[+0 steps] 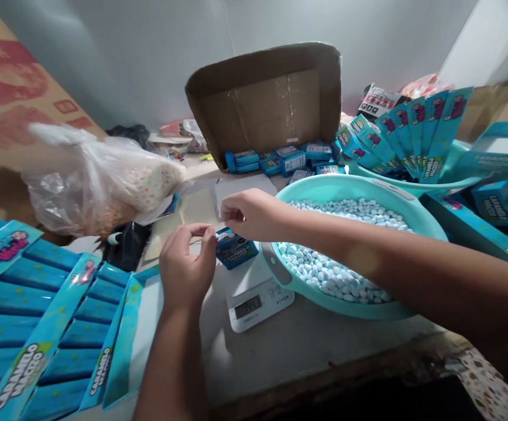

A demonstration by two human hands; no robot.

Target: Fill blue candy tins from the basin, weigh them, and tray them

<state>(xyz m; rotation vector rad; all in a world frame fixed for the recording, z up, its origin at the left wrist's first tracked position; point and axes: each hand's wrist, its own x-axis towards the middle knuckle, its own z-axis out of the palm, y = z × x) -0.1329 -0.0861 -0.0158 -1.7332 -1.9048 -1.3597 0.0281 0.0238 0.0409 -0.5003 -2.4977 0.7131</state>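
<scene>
the small blue box (pixel 237 250) stood on the white scale (pixel 260 307). at its nine o'clock was the left hand (pixel 188 263), thumb and finger narrowly set by its edge; at twelve, the right hand (pixel 254 213), fingers curled (whether either gripped anything, i couldn't tell). the turquoise basin (pixel 346 308) of pale pieces (pixel 339 279) sat at three o'clock on the worktop (pixel 311 345).
</scene>
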